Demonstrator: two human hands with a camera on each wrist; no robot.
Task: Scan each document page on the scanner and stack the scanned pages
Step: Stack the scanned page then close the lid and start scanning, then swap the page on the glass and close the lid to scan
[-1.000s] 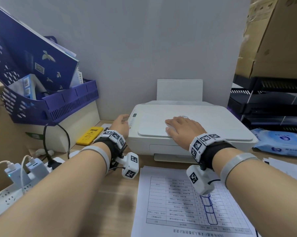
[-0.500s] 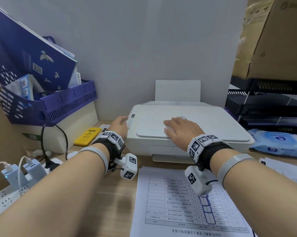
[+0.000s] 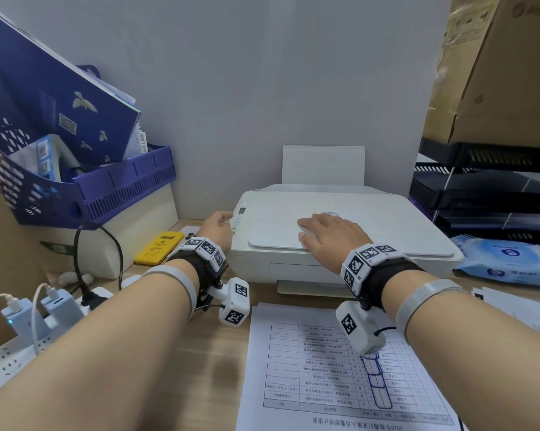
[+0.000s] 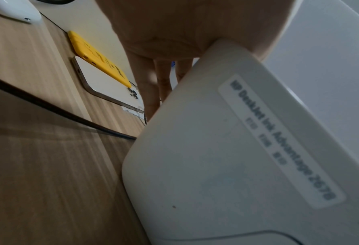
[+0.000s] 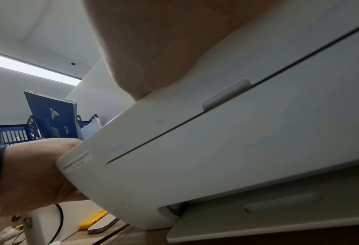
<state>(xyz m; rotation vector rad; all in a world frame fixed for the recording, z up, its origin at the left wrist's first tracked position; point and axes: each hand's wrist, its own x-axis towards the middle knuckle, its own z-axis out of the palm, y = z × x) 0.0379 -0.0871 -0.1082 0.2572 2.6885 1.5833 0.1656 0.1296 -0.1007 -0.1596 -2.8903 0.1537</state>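
Observation:
The white scanner [image 3: 386, 219] stands at the back of the desk with its lid down. My right hand [image 3: 321, 233] lies flat on the lid near its front edge, fingers straight; the right wrist view shows the palm [image 5: 164, 41] pressed on the lid [image 5: 237, 74]. At the scanner's left edge, by the button panel, is my left hand [image 3: 223, 222]. Its fingers [image 4: 153, 82] reach down along the scanner's left side [image 4: 237, 149]. A printed table page [image 3: 324, 374] lies on the desk before the scanner. More white sheets [image 3: 520, 309] lie at the right.
A purple file tray [image 3: 91, 194] with a blue folder stands at the left. A yellow phone case [image 3: 158, 247] and a phone [image 4: 103, 82] lie beside the scanner, with a power strip [image 3: 16, 343] nearer. Black trays [image 3: 486, 194], a wipes pack [image 3: 508, 259] and a cardboard box [image 3: 495, 66] fill the right.
Both hands keep their places on the scanner. Only the head view has shifted slightly.

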